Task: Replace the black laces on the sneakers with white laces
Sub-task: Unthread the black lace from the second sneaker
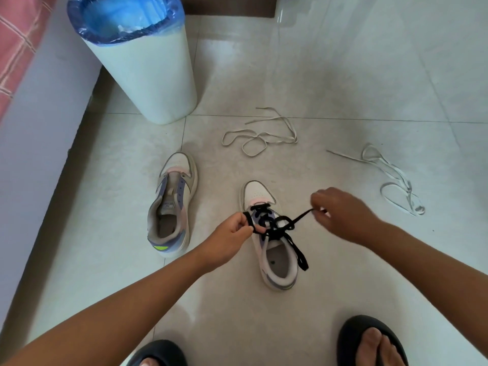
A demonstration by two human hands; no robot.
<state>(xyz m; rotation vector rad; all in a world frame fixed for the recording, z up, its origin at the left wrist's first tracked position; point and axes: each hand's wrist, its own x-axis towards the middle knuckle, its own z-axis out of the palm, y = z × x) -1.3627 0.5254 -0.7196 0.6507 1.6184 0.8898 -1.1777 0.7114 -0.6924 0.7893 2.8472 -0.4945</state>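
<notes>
Left hand [232, 231] and right hand [340, 212] pinching black lace [284, 225] ends, loosening right sneaker [266, 233]; white laces [260, 136] waiting at twelve o'clock.

The floor [343, 75] was glossy pale tile, mirroring light at the upper right. The bin [148, 83] at upper left looked like smooth matt plastic, lined with a thin shiny blue bag [118, 14]. Both sneakers [171, 207] had smooth uppers. The black lace [295, 220] and white laces [264, 136] were flat woven cloth. The slippers [364, 336] were matt black.
</notes>
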